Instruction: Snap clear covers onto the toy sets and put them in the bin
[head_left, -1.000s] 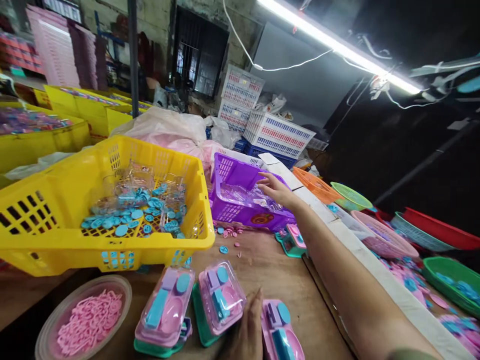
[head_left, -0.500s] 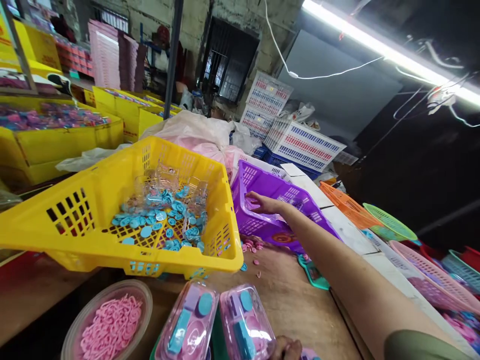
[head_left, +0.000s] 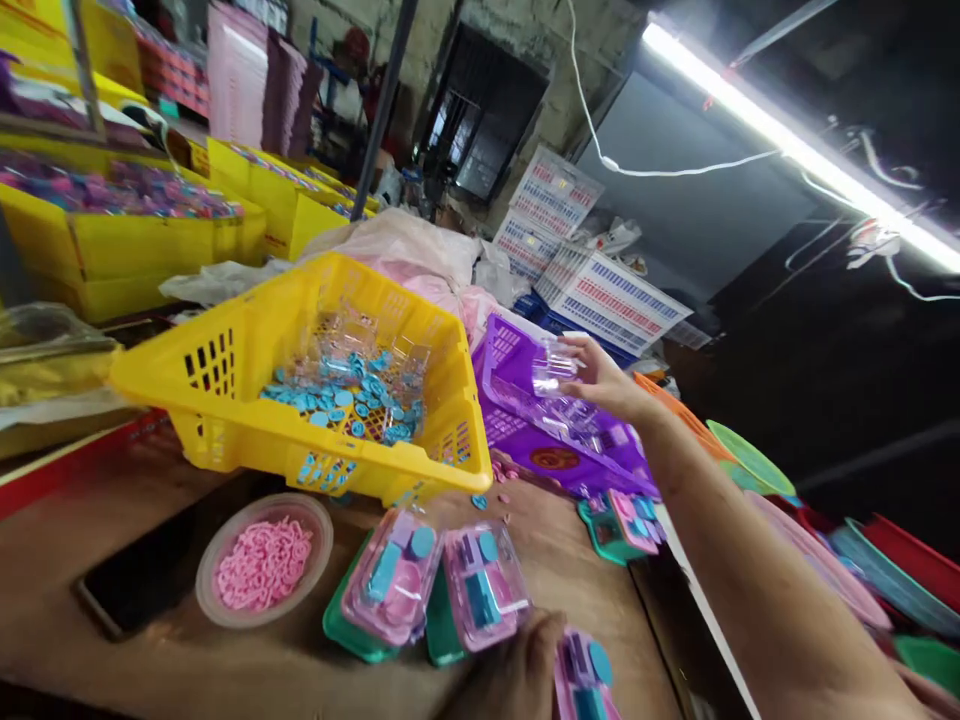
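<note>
Right hand [head_left: 606, 385] gripped a clear cover [head_left: 550, 370] above the purple basket [head_left: 514, 435], likely avoiding snags; left hand [head_left: 529, 655]'s grip was unclear.

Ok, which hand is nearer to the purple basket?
Right. The right hand holds a clear plastic piece over the purple basket; the left hand is farther off, between two pink-and-blue sets.

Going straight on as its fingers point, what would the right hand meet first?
Likely the purple basket's left wall, though depth is unclear; the right hand holds a clear plastic piece.
</note>
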